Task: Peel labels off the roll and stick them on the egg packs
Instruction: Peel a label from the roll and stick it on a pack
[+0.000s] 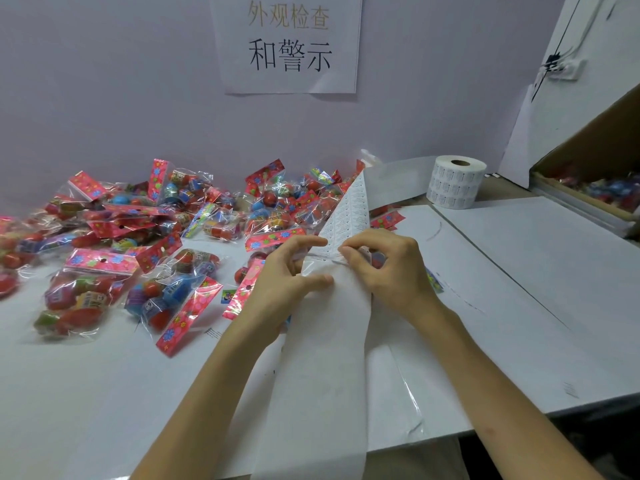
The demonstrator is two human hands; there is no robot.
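1. White label strip (pixel 349 209), printed with rows of small labels, runs from the roll (pixel 455 181) down to the two hands at mid-table. Below the hands its bare liner (pixel 322 375) trails toward the near table edge and over it
2. Left hand (pixel 287 271): fingers curled, with thumb and forefinger gripping the left edge of the label strip
3. Right hand (pixel 384 268): forefinger and thumb tips pinch the surface of the label strip, just beside the left forefinger. Whether a label has lifted cannot be told from here
4. Roll: stands on end at the far right of the table (pixel 519 271), brown core upward, well apart from both hands
5. Egg packs (pixel 138 220): clear bags of coloured eggs with red flowered header cards, heaped across the left and far side of the table against the wall. One of them lies partly under the label strip and the hands
6. Table: white surface, with a seam line running diagonally on the right
7. Paper sign (pixel 287 43) with Chinese characters hangs on the lilac wall above the heap
8. Cardboard box (pixel 588 157) at the right edge holds more coloured packs, too blurred to describe
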